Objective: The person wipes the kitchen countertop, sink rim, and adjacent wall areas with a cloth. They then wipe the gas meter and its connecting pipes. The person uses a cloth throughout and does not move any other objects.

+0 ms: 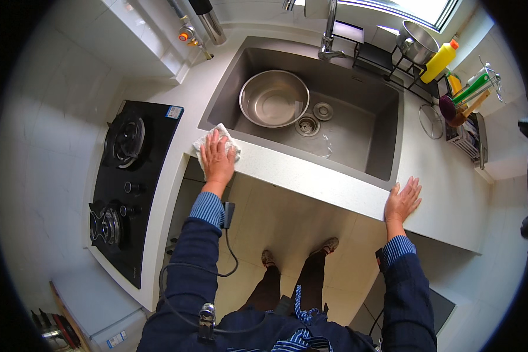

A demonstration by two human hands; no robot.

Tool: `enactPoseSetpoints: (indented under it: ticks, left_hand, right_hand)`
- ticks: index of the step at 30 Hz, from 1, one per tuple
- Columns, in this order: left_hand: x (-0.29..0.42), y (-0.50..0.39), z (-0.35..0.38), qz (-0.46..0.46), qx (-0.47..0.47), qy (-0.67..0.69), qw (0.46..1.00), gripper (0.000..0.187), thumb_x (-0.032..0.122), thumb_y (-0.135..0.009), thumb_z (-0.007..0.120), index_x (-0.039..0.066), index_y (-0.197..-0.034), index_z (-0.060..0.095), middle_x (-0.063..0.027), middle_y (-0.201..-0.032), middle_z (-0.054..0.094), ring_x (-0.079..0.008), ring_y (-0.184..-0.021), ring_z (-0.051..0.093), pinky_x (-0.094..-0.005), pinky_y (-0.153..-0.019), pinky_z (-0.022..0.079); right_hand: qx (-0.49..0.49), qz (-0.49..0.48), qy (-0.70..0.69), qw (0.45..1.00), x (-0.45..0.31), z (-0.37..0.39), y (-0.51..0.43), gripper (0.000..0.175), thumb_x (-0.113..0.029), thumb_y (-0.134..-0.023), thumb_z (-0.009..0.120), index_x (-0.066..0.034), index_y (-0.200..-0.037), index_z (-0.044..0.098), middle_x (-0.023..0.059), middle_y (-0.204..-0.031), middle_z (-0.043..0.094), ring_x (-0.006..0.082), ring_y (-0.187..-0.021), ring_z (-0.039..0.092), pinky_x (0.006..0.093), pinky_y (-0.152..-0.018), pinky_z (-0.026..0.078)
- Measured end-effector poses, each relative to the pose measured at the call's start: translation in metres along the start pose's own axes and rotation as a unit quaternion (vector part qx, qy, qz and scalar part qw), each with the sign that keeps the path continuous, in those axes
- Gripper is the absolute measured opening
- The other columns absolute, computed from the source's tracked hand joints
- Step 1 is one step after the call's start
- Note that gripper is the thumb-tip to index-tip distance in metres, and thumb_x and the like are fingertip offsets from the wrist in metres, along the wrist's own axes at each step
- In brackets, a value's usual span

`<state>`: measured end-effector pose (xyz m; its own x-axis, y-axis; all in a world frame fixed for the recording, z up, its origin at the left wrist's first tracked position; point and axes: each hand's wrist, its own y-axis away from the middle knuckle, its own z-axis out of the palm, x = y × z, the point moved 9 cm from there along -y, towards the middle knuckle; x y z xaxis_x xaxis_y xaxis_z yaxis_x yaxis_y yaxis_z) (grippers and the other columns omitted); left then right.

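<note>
My left hand [218,159] holds a white cloth [223,132] down against the pale countertop [286,164], at the sink's front left corner. Part of the cloth is hidden under the palm and fingers. My right hand [402,201] rests with fingers apart on the counter's front edge, right of the sink, and nothing is in it. Between and beyond my hands is a steel sink [352,132]. A round stainless steel basin [268,99] sits inside it at the left. Beside the basin are the drain strainer [308,125] and a round metal drain cover [323,111].
A black gas hob [152,176] lies left. The faucet [328,37] rises behind the sink. At back right, a black rack [374,57] carries a steel pot [417,42] and a yellow bottle [440,61]. Utensils [466,94] and a glass lid [430,121] stand nearby. A cable [229,255] hangs by my left sleeve.
</note>
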<state>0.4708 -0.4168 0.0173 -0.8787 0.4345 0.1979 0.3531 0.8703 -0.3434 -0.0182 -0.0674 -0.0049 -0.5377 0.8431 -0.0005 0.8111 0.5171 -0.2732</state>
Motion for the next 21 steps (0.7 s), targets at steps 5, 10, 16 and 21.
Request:
enactPoseSetpoints:
  ticks: [5,10,16,21]
  left_hand:
    - [0.151,0.026,0.033,0.148,-0.039,0.073,0.985,0.056,0.022,-0.089,0.063,0.008,-0.142,0.047,-0.0132,-0.157,0.040,-0.0341,-0.151,0.028,-0.0585,-0.124,0.014]
    - [0.312,0.084,0.034,0.275,-0.171,0.160,0.932,0.051,0.040,-0.097,0.058,0.011,-0.140,0.055,-0.0096,-0.162,0.033,-0.0307,-0.154,0.020,-0.0544,-0.126,0.012]
    - [0.207,0.044,0.024,0.215,-0.106,0.222,0.945,0.049,0.028,-0.087,0.069,0.011,-0.132,0.058,-0.0099,-0.156,0.043,-0.0334,-0.150,0.031,-0.0550,-0.122,0.022]
    - [0.043,-0.002,0.019,0.038,-0.129,0.023,0.991,0.052,0.036,-0.096,0.060,0.013,-0.141,0.049,-0.0080,-0.163,0.032,-0.0284,-0.154,0.021,-0.0535,-0.125,0.013]
  right_hand:
    - [0.001,0.002,0.001,1.000,-0.001,-0.001,0.000,0.063,-0.038,-0.101,0.049,-0.0129,-0.156,0.034,0.0089,-0.167,0.027,0.0313,-0.155,0.020,0.0577,-0.122,0.014]
    - [-0.002,-0.001,-0.007,1.000,-0.003,-0.004,-0.001,0.063,-0.037,-0.101,0.049,-0.0128,-0.156,0.033,0.0090,-0.167,0.026,0.0309,-0.155,0.019,0.0573,-0.123,0.014]
    - [-0.022,0.006,-0.015,1.000,-0.003,-0.004,0.000,0.064,-0.038,-0.101,0.048,-0.0122,-0.157,0.033,0.0096,-0.167,0.025,0.0314,-0.155,0.018,0.0567,-0.123,0.012]
    - [-0.032,0.013,0.002,0.999,-0.004,-0.004,0.000,0.064,-0.038,-0.101,0.048,-0.0111,-0.157,0.032,0.0106,-0.167,0.025,0.0318,-0.155,0.018,0.0565,-0.123,0.011]
